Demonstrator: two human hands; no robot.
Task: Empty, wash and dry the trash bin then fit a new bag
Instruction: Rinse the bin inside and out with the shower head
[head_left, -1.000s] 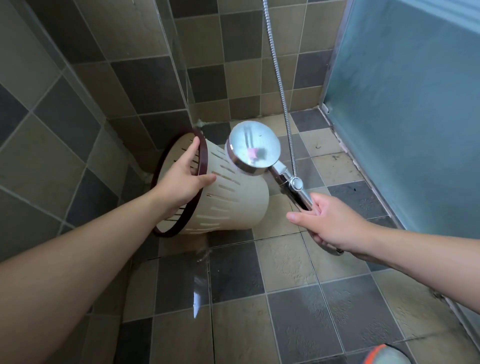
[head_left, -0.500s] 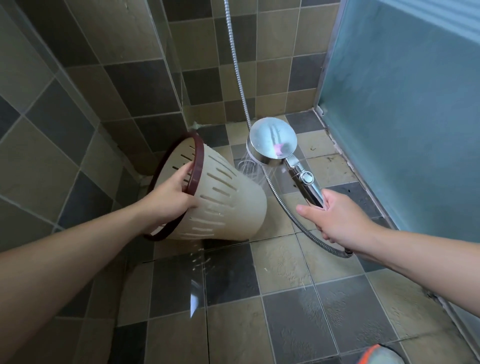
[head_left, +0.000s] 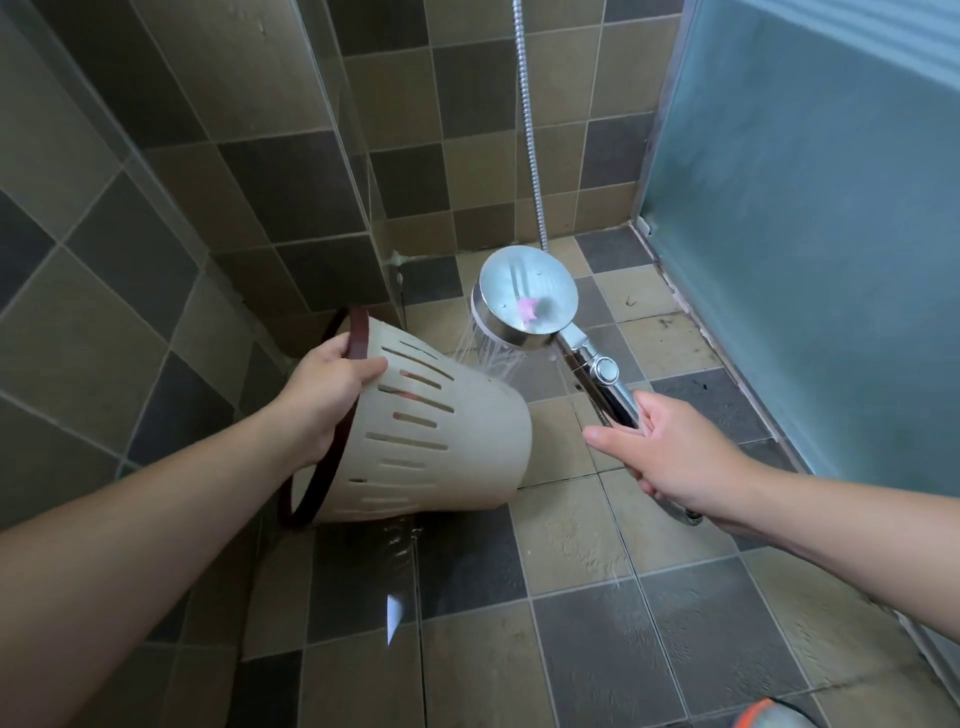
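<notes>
Cream slotted trash bin (head_left: 436, 447) tipped on its side above the wet tiled floor (head_left: 571, 623), your left hand (head_left: 324, 400) clamped on its dark red rim (head_left: 358, 338), your right hand (head_left: 675, 457) wrapped around the chrome shower head (head_left: 527, 296) handle, water spraying onto the bin's wall.

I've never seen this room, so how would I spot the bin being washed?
Find the tiled shower floor beside the frosted glass door. Just above it, the left hand holds the trash bin tipped on its side under the spraying shower head. It alone is cream plastic, with slotted walls and a dark red rim.
</notes>
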